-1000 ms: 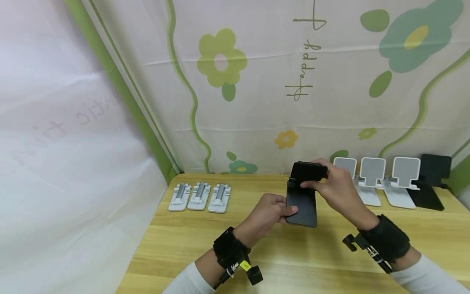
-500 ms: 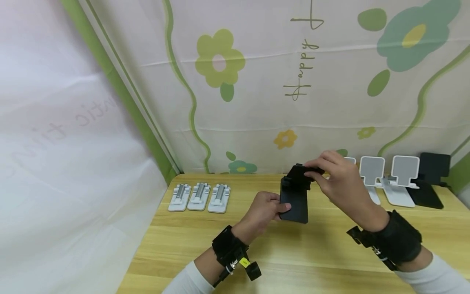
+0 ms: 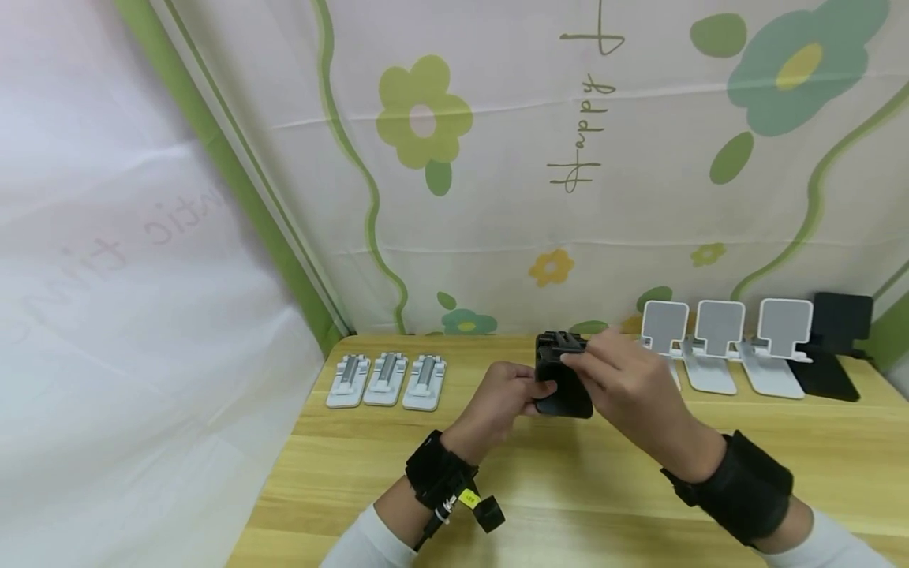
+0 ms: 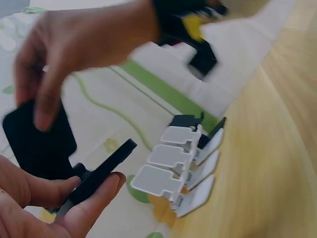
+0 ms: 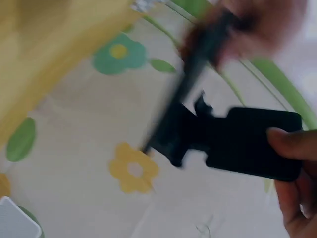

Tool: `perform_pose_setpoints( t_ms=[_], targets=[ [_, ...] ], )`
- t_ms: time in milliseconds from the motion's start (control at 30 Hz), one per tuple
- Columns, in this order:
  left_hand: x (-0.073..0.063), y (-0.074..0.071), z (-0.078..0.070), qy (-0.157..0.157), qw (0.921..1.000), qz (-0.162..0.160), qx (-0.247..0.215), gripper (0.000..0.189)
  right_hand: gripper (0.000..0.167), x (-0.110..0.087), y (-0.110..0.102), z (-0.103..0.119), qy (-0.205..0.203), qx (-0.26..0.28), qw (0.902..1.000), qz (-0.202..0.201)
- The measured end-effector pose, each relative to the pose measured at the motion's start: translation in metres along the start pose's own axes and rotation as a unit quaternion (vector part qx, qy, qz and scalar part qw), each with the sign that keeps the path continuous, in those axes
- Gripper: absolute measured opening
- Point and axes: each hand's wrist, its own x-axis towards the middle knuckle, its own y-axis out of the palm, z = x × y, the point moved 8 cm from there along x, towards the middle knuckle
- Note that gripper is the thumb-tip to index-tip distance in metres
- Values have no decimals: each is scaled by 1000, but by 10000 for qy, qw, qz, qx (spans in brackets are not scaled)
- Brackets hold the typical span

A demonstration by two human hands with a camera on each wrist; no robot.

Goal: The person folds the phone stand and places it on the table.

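A black folding phone stand (image 3: 566, 401) is held in the air above the wooden table, between both hands. The left hand (image 3: 506, 392) grips its base plate, thumb on the upper face. At the other end, the right hand (image 3: 632, 386) pinches the stand's holder plate; in the right wrist view the holder plate (image 5: 252, 141) lies between thumb and fingers. Seen from the left wrist, the base (image 4: 101, 171) and holder plate (image 4: 42, 144) stand at an angle to each other, joined by a hinge. The right hand covers part of the stand in the head view.
Three folded white phone stands (image 3: 386, 379) lie in a row at the table's (image 3: 355, 465) back left. At the back right stand three unfolded white ones (image 3: 720, 331) and an unfolded black one (image 3: 842, 323). A flower-printed cloth (image 3: 490, 205) hangs behind the table.
The black phone stand has shifted a little left and tilted, so its base looks shorter. The right hand has swung the holder plate to a different angle, moving left and down since half a second ago.
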Motion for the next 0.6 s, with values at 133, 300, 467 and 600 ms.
perform_pose_setpoints(
  t_ms=[133, 300, 467, 600],
  targets=[
    [0, -3, -7, 93, 9999, -74, -116, 23, 43, -15, 13, 14, -448, -141, 9988, -163],
    [0, -5, -16, 285, 9994, -119, -147, 24, 42, -27, 22, 19, -669, -335, 9970, -188],
    [-1, -7, -16, 310, 9993, -135, -138, 24, 38, -29, 24, 6, -28, 256, 9997, 44],
    [-1, -9, -14, 282, 9992, -156, -222, 23, 25, -34, 26, -28, 1909, 1339, 9708, 554]
  ],
)
